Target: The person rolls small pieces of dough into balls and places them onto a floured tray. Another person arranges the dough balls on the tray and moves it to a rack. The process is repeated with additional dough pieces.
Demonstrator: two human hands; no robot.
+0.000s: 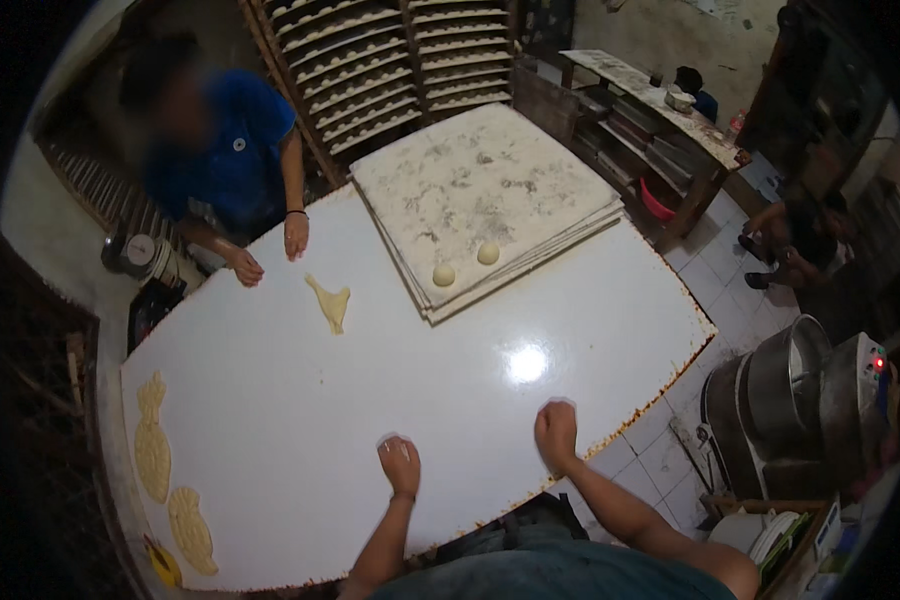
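Observation:
My left hand (399, 465) rests on the white tabletop (300, 480) near its front edge, with the fingers curled in and pointing down. To its right, my right hand (556, 432) is also closed against the table, close to the rusty right-hand edge. Whatever may lie under either palm is hidden. Two round dough balls (443, 275) sit beyond my hands, on the near corner of a stack of floury cloth-like sheets (500, 190). A small piece of stretched dough (331, 304) lies on the table in front of a co-worker.
A co-worker in a blue shirt (240, 140) stands across the table at far left, both hands over its edge. Flattened dough strips (153, 450) and a yellow tool (163, 563) lie at the left edge. Racks of dough trays (350, 75) stand behind; a metal mixer (785, 400) stands right.

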